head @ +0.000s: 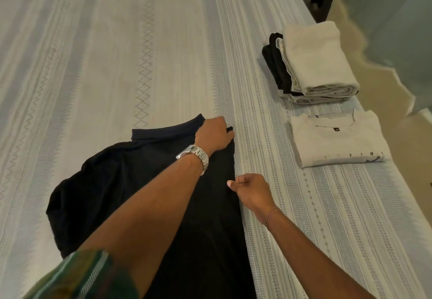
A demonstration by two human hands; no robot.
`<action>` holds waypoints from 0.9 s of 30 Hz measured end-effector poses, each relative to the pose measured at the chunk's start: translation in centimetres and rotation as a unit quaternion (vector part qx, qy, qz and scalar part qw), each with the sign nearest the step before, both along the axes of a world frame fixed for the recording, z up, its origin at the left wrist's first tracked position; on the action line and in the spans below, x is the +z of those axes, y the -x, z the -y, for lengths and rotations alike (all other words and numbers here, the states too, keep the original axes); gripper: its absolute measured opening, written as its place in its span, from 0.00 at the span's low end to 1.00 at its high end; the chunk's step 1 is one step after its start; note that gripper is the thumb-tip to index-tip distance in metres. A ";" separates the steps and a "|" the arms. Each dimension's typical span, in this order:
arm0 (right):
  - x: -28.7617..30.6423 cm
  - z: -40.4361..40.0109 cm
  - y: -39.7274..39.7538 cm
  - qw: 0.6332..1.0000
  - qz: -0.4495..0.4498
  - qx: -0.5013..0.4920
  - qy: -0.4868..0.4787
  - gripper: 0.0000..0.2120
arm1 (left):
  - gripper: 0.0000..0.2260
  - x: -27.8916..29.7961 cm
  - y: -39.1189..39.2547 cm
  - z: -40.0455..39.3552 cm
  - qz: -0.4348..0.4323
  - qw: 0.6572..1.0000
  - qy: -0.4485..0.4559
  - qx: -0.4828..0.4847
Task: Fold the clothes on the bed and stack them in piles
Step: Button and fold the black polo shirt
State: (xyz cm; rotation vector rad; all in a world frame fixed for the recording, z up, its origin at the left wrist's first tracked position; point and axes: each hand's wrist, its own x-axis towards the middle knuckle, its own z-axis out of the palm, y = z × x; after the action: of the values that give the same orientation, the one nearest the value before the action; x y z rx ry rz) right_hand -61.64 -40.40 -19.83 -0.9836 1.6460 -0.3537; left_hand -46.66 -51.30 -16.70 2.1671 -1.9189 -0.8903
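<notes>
A dark shirt [112,182] lies on the near middle of the bed [117,41]. The left hand [214,136] grips its right edge by the collar; the right hand [250,191] pinches that edge nearer. To the right sit a folded white shirt [334,137] and, beyond it, a pile [313,62] of folded clothes.

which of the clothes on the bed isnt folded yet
The dark shirt, lying spread out under both hands. The white tee is a neat folded square, and the stack behind it holds only folded pieces.
</notes>
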 end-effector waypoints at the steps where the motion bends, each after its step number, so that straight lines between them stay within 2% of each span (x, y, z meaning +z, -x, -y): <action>1: -0.1 0.1 0.0 1.000 -0.005 0.002 0.001 0.08 | 0.14 -0.2 0.0 0.4 -0.003 1.000 -0.009 0.004; 5: 0.0 -0.1 -0.1 1.000 -0.013 0.001 0.016 0.10 | 0.18 -0.4 -0.3 1.7 -0.074 0.995 -0.038 0.051; 8: 0.1 -0.1 0.2 1.000 -0.006 -0.001 0.013 0.10 | 0.14 -0.1 -0.2 2.5 -0.078 0.993 -0.072 0.057; 10: 0.2 -0.2 0.3 1.000 -0.003 0.000 0.011 0.09 | 0.13 0.4 0.1 2.7 -0.111 0.987 -0.091 0.072; 14: -0.1 -0.5 0.5 0.999 -0.023 -0.003 0.030 0.10 | 0.17 -0.8 -0.5 3.1 -0.178 0.972 -0.050 0.147; 20: -1.2 -1.3 0.5 0.994 -0.066 0.020 0.086 0.10 | 0.13 -4.0 -1.1 2.4 -0.146 0.973 0.089 0.155; 23: -1.5 -1.4 0.3 0.990 -0.081 0.036 0.107 0.09 | 0.12 -4.7 -1.2 1.9 -0.127 0.975 0.113 0.143; 27: -1.6 -1.8 0.6 0.990 -0.059 0.020 0.128 0.10 | 0.14 -4.3 -0.5 0.9 -0.047 0.985 0.136 0.092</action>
State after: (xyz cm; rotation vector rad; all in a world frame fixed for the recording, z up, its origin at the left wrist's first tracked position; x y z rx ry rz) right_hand -62.29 -38.56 -21.45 -1.2478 1.7139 -0.4959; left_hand -46.15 -52.24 -20.97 2.0611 -1.6546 -0.6442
